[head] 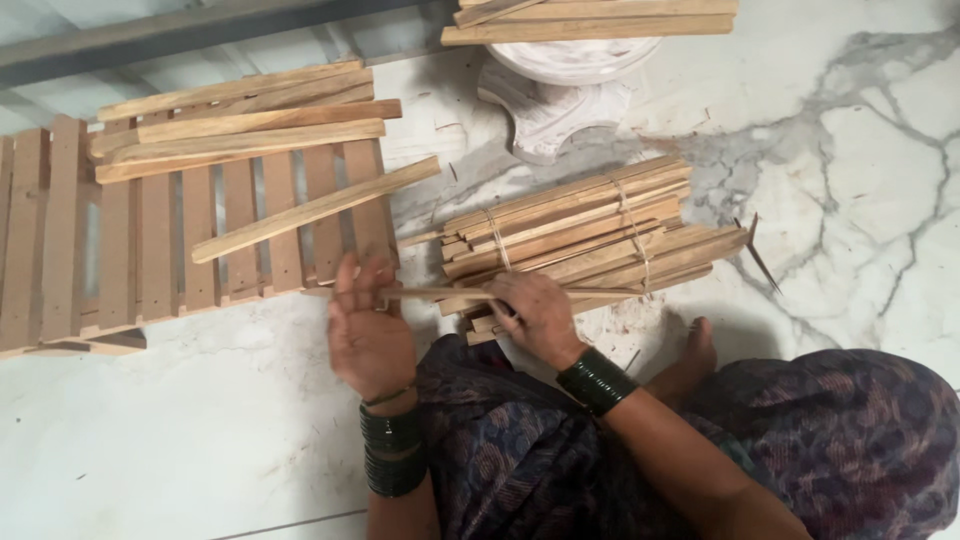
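A slatted wooden panel lies flat on the marble floor, left of the tied bundle of wooden strips. Several loose wooden slats rest across the panel's far part, and one more slat lies slanted over its right end, pointing toward the bundle.

The left hand sits just left of the bundle's near corner, at the panel's right edge, fingers stretched upward and close together, with a thin wooden strip passing across them. Whether the thumb clamps it cannot be told.

The strip runs level from that hand to the near side of the bundle. The right hand rests against the bundle's near edge, fingers curled around the strip's other part.

The bundle is bound by two cord loops and lies slanted on the floor. Beyond it stands a white carved pedestal with more slats on top. Right of the bundle a thin splinter lies on the floor.
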Tool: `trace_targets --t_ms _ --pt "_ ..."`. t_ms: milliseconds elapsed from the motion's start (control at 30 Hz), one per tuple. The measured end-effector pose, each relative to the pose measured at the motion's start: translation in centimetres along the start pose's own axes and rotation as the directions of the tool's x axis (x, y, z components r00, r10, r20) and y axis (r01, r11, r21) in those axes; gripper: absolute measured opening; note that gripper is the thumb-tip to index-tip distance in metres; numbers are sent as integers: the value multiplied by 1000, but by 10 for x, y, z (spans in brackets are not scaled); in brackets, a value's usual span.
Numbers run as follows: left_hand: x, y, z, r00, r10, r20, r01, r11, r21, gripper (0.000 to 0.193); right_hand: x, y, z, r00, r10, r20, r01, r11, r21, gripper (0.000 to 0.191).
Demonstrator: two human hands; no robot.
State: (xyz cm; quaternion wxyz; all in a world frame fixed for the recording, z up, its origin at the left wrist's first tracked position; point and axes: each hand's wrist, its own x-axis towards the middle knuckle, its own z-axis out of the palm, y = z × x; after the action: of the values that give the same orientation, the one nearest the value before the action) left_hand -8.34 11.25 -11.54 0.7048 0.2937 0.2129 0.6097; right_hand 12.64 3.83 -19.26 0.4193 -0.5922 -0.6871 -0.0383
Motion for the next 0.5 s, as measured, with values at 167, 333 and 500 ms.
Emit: trace_targets --t_ms 167,333,500 --pt "13 -8 -27 998 64 11 -58 949 -310 53 9 -36 -8 999 -15 49 12 997 75 28" --pt "7 -8 -36 981 80 176 -24 955 -297 46 24 -58 -30 985 76 152 -88 993 76 55" --pt "1 8 -35 950 105 293 39 895 -445 51 35 -55 -57 979 4 206 -13 999 43 56"
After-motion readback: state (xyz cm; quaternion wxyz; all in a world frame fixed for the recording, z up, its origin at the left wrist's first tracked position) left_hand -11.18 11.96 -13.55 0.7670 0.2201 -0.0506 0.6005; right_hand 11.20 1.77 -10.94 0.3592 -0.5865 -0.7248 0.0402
